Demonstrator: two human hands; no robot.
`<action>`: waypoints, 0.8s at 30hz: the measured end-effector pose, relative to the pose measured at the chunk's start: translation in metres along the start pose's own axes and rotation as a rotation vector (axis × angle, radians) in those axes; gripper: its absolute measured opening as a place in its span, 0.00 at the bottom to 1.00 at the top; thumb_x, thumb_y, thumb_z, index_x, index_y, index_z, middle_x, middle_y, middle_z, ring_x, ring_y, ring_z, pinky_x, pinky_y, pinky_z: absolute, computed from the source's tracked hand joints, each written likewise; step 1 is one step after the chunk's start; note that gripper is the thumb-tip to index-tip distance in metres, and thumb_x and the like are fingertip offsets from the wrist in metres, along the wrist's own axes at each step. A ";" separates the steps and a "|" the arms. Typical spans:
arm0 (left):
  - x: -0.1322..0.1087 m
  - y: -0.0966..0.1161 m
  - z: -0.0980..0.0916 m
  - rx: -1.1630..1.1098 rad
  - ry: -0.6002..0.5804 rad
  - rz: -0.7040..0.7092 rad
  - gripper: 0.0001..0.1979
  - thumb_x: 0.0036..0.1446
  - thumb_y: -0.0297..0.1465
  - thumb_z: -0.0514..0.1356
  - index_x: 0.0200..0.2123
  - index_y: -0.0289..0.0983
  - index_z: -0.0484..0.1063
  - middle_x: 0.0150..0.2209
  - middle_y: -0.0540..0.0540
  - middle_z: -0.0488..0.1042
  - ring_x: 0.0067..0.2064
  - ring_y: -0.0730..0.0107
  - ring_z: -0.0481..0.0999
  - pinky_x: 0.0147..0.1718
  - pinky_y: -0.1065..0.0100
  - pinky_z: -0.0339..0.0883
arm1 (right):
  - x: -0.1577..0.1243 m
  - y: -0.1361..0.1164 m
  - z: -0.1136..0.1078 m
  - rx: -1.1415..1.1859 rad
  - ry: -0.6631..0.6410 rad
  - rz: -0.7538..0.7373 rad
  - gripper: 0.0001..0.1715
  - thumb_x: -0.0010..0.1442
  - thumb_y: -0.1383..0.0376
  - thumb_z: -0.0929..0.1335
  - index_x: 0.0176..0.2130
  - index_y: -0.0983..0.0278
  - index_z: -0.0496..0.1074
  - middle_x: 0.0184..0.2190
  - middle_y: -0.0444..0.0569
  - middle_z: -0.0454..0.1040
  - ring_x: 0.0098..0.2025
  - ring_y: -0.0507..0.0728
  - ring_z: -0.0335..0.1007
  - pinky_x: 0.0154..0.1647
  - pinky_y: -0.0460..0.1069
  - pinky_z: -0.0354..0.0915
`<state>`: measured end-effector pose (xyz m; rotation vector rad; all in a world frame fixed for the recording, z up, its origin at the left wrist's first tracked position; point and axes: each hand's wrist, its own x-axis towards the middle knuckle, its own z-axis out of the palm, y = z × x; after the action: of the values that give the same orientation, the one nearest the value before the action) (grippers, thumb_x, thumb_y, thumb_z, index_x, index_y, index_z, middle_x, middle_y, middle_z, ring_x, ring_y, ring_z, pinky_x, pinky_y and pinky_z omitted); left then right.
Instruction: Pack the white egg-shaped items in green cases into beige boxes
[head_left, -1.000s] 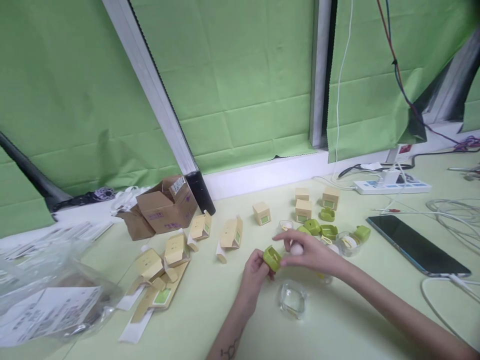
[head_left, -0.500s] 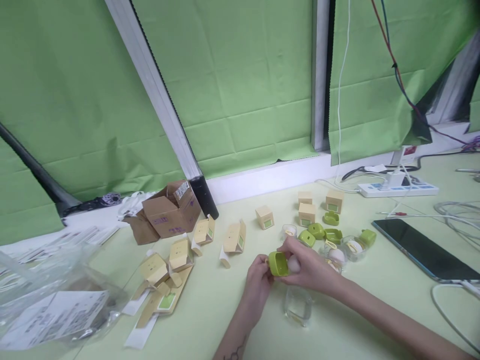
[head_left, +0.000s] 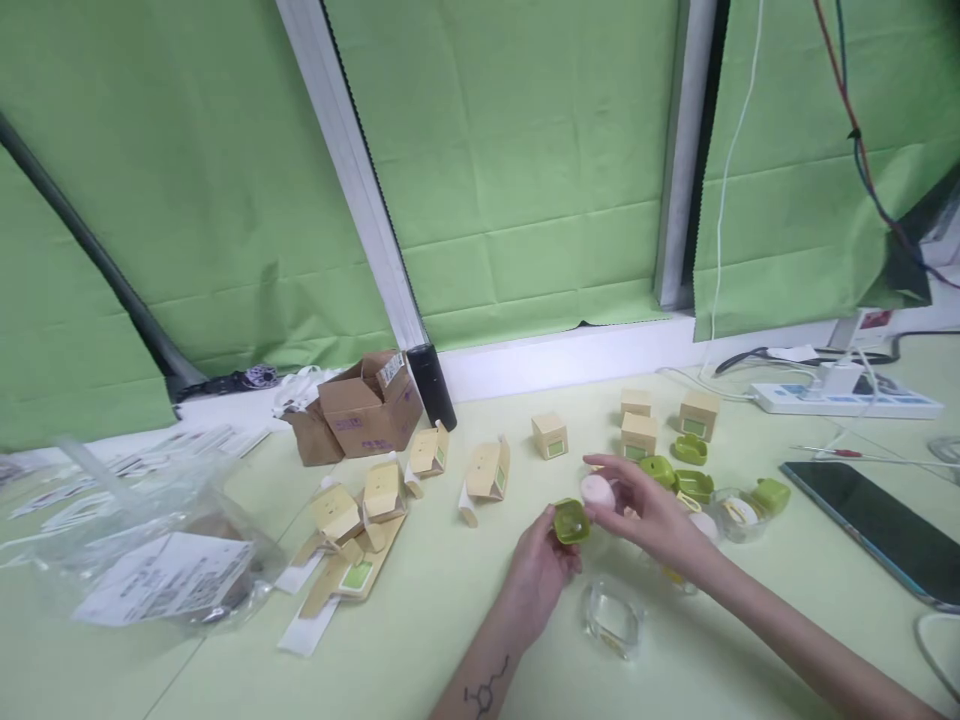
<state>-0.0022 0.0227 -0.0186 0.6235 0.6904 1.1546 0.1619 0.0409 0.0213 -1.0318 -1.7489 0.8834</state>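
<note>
My left hand grips a small green square silicone case, its hollow side facing up towards me. Just right of it, my right hand pinches a pale pink round piece between thumb and fingers, apart from the case. Below the hands lies a clear plastic container on the table. Beyond and beside my right hand are several more green cases, one flat green case, and a clear container with a white round piece inside. My right hand partly hides other pieces.
Small tan boxes stand behind the green cases. Opened tan boxes lie left, before a brown carton and a black cylinder. A plastic bag is far left; a phone and power strip are right.
My right hand has drawn the pink round piece away from the green case, up and to the right. My left hand has kept the case, now tilted differently. The view has shifted left.
</note>
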 end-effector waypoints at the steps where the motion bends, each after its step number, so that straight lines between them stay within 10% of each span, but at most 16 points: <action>1: -0.002 -0.001 0.002 0.030 -0.028 0.007 0.15 0.54 0.41 0.59 0.35 0.33 0.71 0.29 0.47 0.70 0.28 0.75 0.66 0.28 0.71 0.58 | -0.001 0.001 0.001 -0.064 -0.020 -0.062 0.22 0.54 0.57 0.68 0.47 0.59 0.65 0.37 0.48 0.71 0.32 0.55 0.67 0.31 0.50 0.67; 7: -0.008 -0.001 0.005 0.190 -0.155 0.027 0.18 0.55 0.42 0.56 0.42 0.35 0.71 0.34 0.44 0.73 0.35 0.68 0.70 0.35 0.67 0.62 | -0.009 -0.001 0.006 -0.451 -0.207 -0.422 0.19 0.60 0.62 0.64 0.52 0.56 0.66 0.42 0.52 0.72 0.44 0.60 0.65 0.44 0.56 0.65; 24: -0.007 -0.004 0.003 0.232 -0.055 0.127 0.12 0.51 0.39 0.57 0.28 0.35 0.73 0.26 0.48 0.70 0.30 0.70 0.65 0.28 0.71 0.57 | -0.012 0.008 0.027 -0.545 -0.086 -0.583 0.25 0.51 0.73 0.64 0.50 0.58 0.68 0.38 0.51 0.74 0.39 0.59 0.68 0.37 0.54 0.66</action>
<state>0.0007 0.0146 -0.0184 0.9027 0.7525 1.1784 0.1422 0.0296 0.0011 -0.7356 -2.2598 0.0812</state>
